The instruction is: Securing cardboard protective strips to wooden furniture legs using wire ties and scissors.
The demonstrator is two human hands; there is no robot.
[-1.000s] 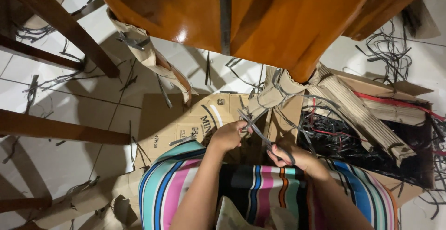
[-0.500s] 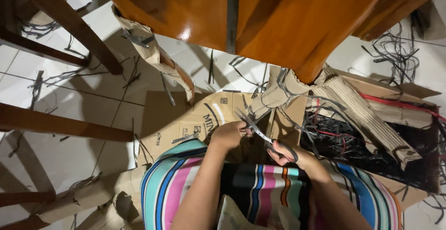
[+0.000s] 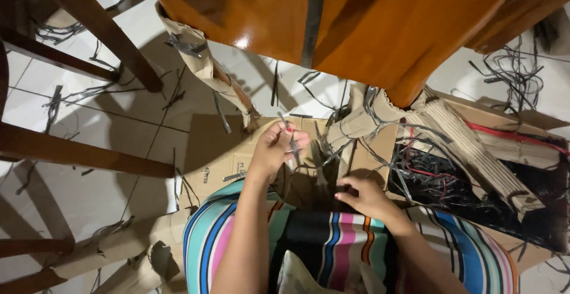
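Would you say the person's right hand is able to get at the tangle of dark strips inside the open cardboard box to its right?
Probably yes. The right hand rests beside the open cardboard box, and the tangle of dark strips lies uncovered close by, with nothing between them. The left hand is pinching a thin strip.

Bare arms, no sleeves; red nail polish; striped garment on lap w/ pink, teal, black, orange, blue.

Flattened brown cardboard box [image 3: 225, 157] lay on the floor, dark print on it. Open brown carton [image 3: 475, 128] stood right, holding dark strips.
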